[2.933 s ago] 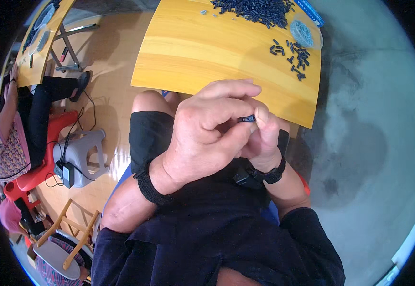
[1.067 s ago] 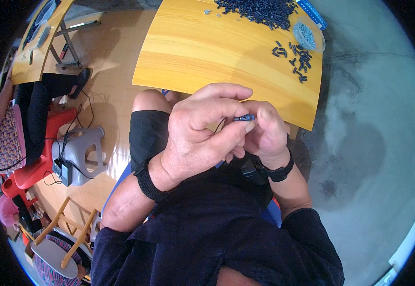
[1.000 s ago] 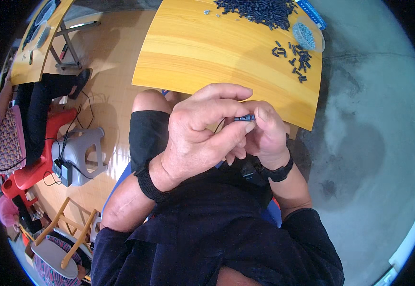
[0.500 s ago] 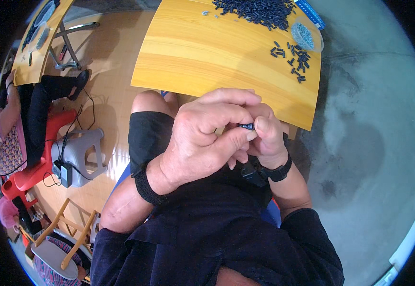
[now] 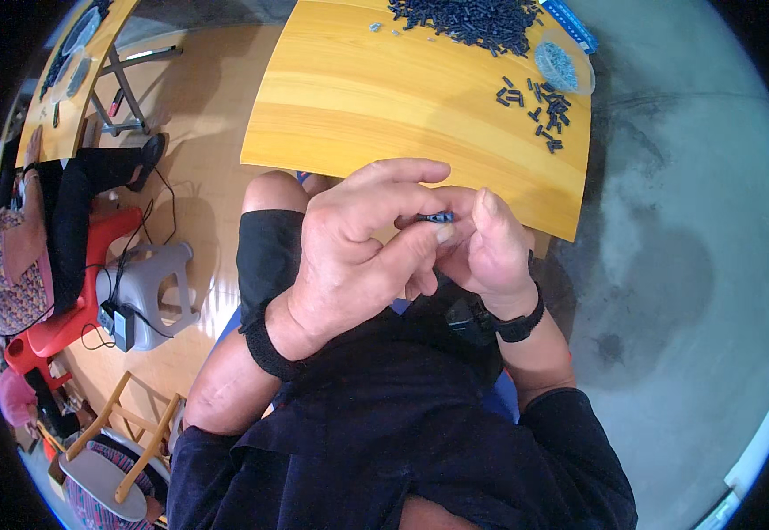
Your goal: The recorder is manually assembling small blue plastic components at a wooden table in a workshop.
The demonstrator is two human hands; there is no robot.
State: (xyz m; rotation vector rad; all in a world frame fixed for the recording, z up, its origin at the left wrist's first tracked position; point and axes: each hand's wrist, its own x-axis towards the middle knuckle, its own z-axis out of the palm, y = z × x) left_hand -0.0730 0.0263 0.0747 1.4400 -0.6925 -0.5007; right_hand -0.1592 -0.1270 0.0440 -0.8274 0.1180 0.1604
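Note:
Between the thumb and index finger of my left hand (image 5: 358, 238) is a small dark-blue plastic piece (image 5: 438, 217), with a brighter blue spot on it. The rest of its shape is covered by the fingertips. My right hand (image 5: 495, 252) is close beside it, palm partly showing and thumb raised away from the piece. Its index finger reaches to the piece's far side; its other fingers are partly hidden behind my left hand. Both hands are over my lap, at the near edge of the yellow table (image 5: 358, 115).
On the table lie a heap of small dark pieces (image 5: 482, 22), a looser group (image 5: 551, 110) and a clear tub of light-blue bits (image 5: 557, 66). A blue box (image 5: 570, 25) is behind the tub. To the left are a grey stool (image 5: 150, 296) and a seated person (image 5: 22, 256).
Both hands have shifted slightly left and up with the small piece. My right thumb has lifted off and now points upward, apart from it.

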